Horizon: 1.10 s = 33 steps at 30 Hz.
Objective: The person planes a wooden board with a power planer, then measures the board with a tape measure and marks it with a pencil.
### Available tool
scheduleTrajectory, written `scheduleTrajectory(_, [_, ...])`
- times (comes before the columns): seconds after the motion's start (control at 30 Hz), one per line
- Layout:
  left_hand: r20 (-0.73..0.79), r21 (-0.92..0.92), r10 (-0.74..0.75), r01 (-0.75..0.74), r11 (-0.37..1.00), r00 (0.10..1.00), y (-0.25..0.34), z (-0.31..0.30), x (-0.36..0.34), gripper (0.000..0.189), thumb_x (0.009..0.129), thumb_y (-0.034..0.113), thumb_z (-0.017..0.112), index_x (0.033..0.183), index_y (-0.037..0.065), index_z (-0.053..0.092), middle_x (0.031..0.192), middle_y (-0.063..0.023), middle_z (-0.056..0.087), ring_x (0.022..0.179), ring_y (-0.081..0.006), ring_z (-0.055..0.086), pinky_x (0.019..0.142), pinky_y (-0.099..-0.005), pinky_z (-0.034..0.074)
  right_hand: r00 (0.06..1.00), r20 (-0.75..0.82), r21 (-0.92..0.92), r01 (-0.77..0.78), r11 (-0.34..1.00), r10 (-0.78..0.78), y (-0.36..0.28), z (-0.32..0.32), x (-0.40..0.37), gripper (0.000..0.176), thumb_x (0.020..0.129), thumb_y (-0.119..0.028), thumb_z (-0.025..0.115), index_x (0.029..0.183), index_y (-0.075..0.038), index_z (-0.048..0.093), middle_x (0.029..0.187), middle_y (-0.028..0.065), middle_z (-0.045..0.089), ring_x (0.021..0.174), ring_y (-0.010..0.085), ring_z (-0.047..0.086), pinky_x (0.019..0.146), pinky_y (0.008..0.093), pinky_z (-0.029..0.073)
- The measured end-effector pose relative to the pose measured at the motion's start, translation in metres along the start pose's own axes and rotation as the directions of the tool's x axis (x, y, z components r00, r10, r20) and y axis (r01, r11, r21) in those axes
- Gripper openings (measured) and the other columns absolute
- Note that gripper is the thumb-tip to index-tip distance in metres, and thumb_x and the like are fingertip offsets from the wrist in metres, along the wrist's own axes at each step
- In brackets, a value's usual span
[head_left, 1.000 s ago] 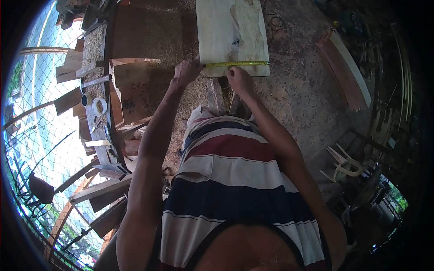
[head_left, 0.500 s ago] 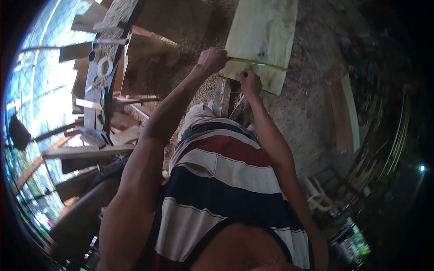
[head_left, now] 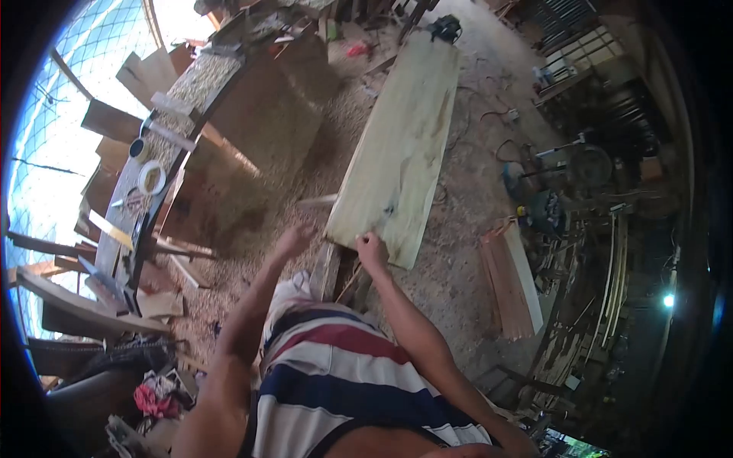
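Observation:
A long pale wooden board (head_left: 401,145) stretches away from me, with a dark knot near its close end. My right hand (head_left: 372,252) is at that near end, its fingers curled in at the board's surface; what they hold, if anything, is hidden. To the left of the board's near corner, my left hand (head_left: 295,239) is held away from the wood over the shavings-covered floor, its fingers smeared by motion. Under the near end shows a wooden support (head_left: 327,271), close to my body.
On the left runs a bench (head_left: 177,136) strewn with shavings, bearing a white ring-shaped roll (head_left: 151,178) and a dark cup (head_left: 137,148). Large brown panels (head_left: 244,145) lean beside it. Reddish planks (head_left: 508,282) lie at right, near machinery (head_left: 588,164). A dark tool (head_left: 445,29) sits at the board's far end.
My left hand has left the board's edge and moved leftward. The thin yellow strip across the board no longer shows. The view has tilted up, bringing the whole board into sight.

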State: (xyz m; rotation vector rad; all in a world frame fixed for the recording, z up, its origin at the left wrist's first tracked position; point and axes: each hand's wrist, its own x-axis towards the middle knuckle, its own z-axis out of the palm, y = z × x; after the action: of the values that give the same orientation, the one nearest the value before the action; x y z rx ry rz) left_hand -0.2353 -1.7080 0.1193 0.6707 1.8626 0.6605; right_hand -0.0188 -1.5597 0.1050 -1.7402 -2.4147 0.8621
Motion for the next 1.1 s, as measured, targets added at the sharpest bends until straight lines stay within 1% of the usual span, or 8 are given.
scheduleTrajectory(0.03, [-0.041,0.190,0.044,-0.035,0.981,0.998,-0.020,0.013,0.005,0.060,0.102,0.052,0.054,0.153,0.020,0.050,0.120,-0.0278,0.070,0.109,-0.0447,0.069,0.086,-0.0526,0.057,1.000,0.001,-0.009,0.014,1.000,-0.014,0.002,0.001,0.002,0.035,0.094,-0.041,0.067,0.096,-0.008,0.075,0.093,0.0199,0.075,0.092,0.0422,0.072,0.077,0.0518,0.056])
scheduleTrajectory(0.1, [0.034,0.218,0.056,-0.062,0.974,0.998,0.006,0.018,-0.035,0.070,0.101,0.053,0.056,0.159,0.019,0.039,0.117,-0.0267,0.072,0.103,-0.0474,0.069,0.084,-0.0547,0.057,1.000,0.007,-0.018,0.027,0.999,-0.027,0.000,0.004,0.006,0.035,0.094,-0.041,0.067,0.094,-0.007,0.074,0.091,0.0194,0.075,0.090,0.0417,0.073,0.076,0.0504,0.056])
scheduleTrajectory(0.2, [-0.009,0.334,0.339,-0.316,0.888,0.941,0.004,0.058,-0.045,0.077,0.100,0.048,0.057,0.164,0.019,0.027,0.104,-0.0246,0.075,0.093,-0.0468,0.072,0.078,-0.0549,0.057,0.999,0.032,-0.026,0.018,1.000,-0.017,-0.002,0.001,0.002,0.035,0.095,-0.041,0.066,0.094,-0.006,0.073,0.091,0.0198,0.075,0.090,0.0419,0.073,0.075,0.0512,0.056])
scheduleTrajectory(0.3, [0.173,0.453,0.234,-0.288,0.844,0.957,0.053,0.055,-0.064,0.082,0.098,0.046,0.059,0.166,0.020,0.021,0.099,-0.0244,0.075,0.094,-0.0461,0.072,0.083,-0.0557,0.055,0.998,0.065,-0.030,-0.001,1.000,0.003,-0.009,-0.006,0.000,0.034,0.096,-0.039,0.065,0.095,-0.007,0.073,0.094,0.0205,0.075,0.092,0.0426,0.072,0.078,0.0533,0.056])
scheduleTrajectory(0.4, [0.117,0.451,0.347,-0.361,0.816,0.930,0.043,0.080,-0.040,0.083,0.095,0.034,0.057,0.167,0.019,0.017,0.097,-0.0277,0.074,0.087,-0.0456,0.073,0.077,-0.0560,0.057,0.998,0.067,-0.036,-0.015,0.999,0.017,-0.008,-0.007,0.004,0.033,0.095,-0.040,0.064,0.096,-0.008,0.074,0.094,0.0199,0.075,0.092,0.0420,0.072,0.079,0.0528,0.056])
scheduleTrajectory(0.6, [0.195,0.536,0.242,-0.309,0.786,0.951,0.044,0.092,-0.020,0.085,0.095,0.029,0.056,0.168,0.017,0.012,0.099,-0.0285,0.074,0.087,-0.0427,0.075,0.074,-0.0554,0.058,0.999,0.035,-0.009,-0.038,0.999,0.039,-0.008,-0.004,0.000,0.033,0.095,-0.039,0.064,0.096,-0.008,0.075,0.095,0.0190,0.076,0.092,0.0415,0.073,0.080,0.0515,0.057])
scheduleTrajectory(0.8, [0.214,0.637,0.257,-0.334,0.694,0.942,0.050,0.096,-0.017,0.091,0.093,0.025,0.059,0.167,0.009,0.008,0.102,-0.0259,0.075,0.088,-0.0404,0.076,0.077,-0.0531,0.059,0.999,0.020,0.025,-0.034,0.999,0.033,-0.009,-0.006,-0.001,0.032,0.095,-0.038,0.065,0.096,-0.008,0.075,0.093,0.0185,0.076,0.091,0.0403,0.073,0.079,0.0507,0.057])
scheduleTrajectory(1.1, [0.237,0.670,0.142,-0.268,0.693,0.961,0.056,0.105,-0.013,0.096,0.091,0.025,0.059,0.166,0.004,0.004,0.103,-0.0266,0.075,0.091,-0.0401,0.076,0.079,-0.0532,0.059,1.000,0.001,0.035,-0.009,0.999,0.008,-0.004,0.001,0.001,0.033,0.094,-0.038,0.065,0.097,-0.007,0.075,0.092,0.0190,0.076,0.090,0.0411,0.073,0.080,0.0512,0.058])
